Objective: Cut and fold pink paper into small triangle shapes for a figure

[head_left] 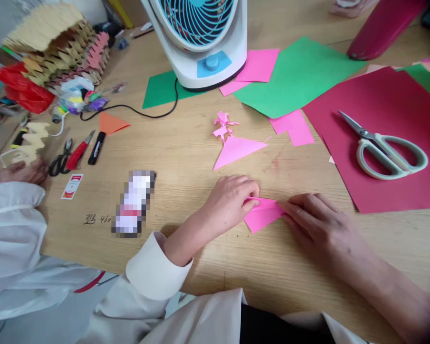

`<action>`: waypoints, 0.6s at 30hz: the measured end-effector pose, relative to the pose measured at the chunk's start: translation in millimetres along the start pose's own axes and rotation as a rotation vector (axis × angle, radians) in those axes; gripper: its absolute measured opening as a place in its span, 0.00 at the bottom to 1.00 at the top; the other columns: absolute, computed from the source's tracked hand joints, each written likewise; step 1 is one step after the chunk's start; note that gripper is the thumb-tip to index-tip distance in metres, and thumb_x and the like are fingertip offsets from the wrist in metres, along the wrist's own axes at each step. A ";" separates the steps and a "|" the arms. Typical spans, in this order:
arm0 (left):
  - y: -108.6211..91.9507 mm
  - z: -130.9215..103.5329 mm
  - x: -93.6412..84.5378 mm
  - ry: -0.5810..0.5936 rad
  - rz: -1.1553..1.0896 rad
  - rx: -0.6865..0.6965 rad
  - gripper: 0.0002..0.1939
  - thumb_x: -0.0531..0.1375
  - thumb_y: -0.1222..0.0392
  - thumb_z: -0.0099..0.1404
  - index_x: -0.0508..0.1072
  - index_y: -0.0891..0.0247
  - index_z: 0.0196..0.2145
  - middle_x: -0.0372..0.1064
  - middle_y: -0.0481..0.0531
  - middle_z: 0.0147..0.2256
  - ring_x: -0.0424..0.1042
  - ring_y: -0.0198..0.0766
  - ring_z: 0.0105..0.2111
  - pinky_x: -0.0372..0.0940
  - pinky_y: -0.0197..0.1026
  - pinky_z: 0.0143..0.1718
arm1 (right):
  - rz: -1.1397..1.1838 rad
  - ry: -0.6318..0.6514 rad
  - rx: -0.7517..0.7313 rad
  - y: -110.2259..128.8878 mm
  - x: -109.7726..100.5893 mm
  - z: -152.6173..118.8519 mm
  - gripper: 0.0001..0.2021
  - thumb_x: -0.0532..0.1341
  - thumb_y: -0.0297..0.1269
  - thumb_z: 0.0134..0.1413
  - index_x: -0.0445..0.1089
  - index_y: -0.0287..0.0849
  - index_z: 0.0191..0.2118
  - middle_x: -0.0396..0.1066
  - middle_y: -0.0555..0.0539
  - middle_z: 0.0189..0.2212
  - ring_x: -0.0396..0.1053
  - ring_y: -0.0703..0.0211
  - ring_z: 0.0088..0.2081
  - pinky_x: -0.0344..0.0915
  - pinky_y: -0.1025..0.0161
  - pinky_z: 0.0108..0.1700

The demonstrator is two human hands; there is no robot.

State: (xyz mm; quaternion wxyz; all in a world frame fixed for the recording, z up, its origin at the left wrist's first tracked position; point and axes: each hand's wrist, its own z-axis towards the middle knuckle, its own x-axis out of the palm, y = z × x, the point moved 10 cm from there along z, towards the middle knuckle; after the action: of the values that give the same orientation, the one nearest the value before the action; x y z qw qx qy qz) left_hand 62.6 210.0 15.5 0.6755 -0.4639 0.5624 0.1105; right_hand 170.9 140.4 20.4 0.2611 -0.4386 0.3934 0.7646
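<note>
A small folded piece of pink paper (263, 216) lies near the table's front edge, between my two hands. My left hand (232, 200) grips its left end, thumb on top and fingers curled. The right end is pinched by my right hand (317, 227), its fingers pressed together. Just beyond them lie a pink paper triangle (238, 151) and small pink cut-out figures (223, 126). White-handled scissors (390, 153) rest on a large dark red sheet (376, 105) at the right.
Behind stand a white and blue fan (211, 57) and green paper (297, 79). A phone (133, 205), a black marker (96, 148) and a red-handled cutter (79, 152) lie left. Another person's hands (25, 169) hold zigzag cream paper at the far left.
</note>
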 end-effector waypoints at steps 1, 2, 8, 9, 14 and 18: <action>-1.5 -1.8 -2.7 -0.033 0.045 0.003 0.03 0.61 0.63 0.65 0.72 0.63 0.33 0.71 0.50 0.36 0.69 0.40 0.39 0.62 0.43 0.42 | -0.013 0.009 -0.019 1.8 1.0 -0.6 0.09 0.57 0.26 0.62 0.71 0.38 0.45 0.69 0.41 0.41 0.67 0.51 0.40 0.67 0.54 0.42; -4.2 -4.6 -5.4 -0.071 0.087 0.012 0.03 0.60 0.61 0.66 0.73 0.63 0.35 0.71 0.52 0.39 0.68 0.41 0.42 0.62 0.44 0.44 | -0.029 0.019 -0.034 3.4 1.8 -0.9 0.09 0.57 0.25 0.62 0.71 0.37 0.46 0.69 0.40 0.41 0.67 0.51 0.40 0.67 0.54 0.42; -38.6 -36.9 4.5 -0.175 0.237 0.228 0.15 0.52 0.64 0.72 0.72 0.64 0.52 0.71 0.54 0.54 0.67 0.42 0.54 0.63 0.46 0.54 | -0.069 0.048 -0.066 8.1 2.0 -0.2 0.11 0.56 0.26 0.64 0.70 0.33 0.50 0.69 0.38 0.41 0.66 0.51 0.39 0.68 0.54 0.41; -42.5 -42.7 10.5 -0.159 0.282 0.257 0.17 0.52 0.64 0.72 0.69 0.66 0.56 0.69 0.54 0.56 0.66 0.42 0.56 0.62 0.46 0.57 | -0.073 0.054 -0.068 8.3 2.5 -0.5 0.12 0.55 0.26 0.64 0.70 0.33 0.50 0.69 0.38 0.41 0.66 0.51 0.39 0.69 0.54 0.41; -42.0 -60.1 30.2 -0.093 0.430 0.267 0.21 0.52 0.64 0.72 0.64 0.69 0.61 0.65 0.56 0.61 0.63 0.46 0.61 0.62 0.50 0.61 | -0.106 0.091 -0.077 7.8 7.5 -5.6 0.14 0.53 0.26 0.64 0.69 0.31 0.52 0.69 0.36 0.44 0.66 0.48 0.41 0.69 0.52 0.41; -38.8 -63.4 34.9 -0.094 0.467 0.262 0.23 0.52 0.63 0.72 0.63 0.69 0.62 0.61 0.56 0.63 0.60 0.48 0.63 0.62 0.51 0.62 | -0.137 0.115 -0.101 9.0 10.6 -11.0 0.17 0.52 0.25 0.64 0.67 0.29 0.55 0.69 0.33 0.46 0.66 0.45 0.43 0.70 0.49 0.42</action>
State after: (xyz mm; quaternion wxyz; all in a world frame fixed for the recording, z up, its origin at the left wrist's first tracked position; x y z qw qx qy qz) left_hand 58.9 128.2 8.9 0.7115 -0.2247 0.6314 0.2109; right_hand 164.3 126.9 11.1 0.2672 -0.5205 0.3378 0.7373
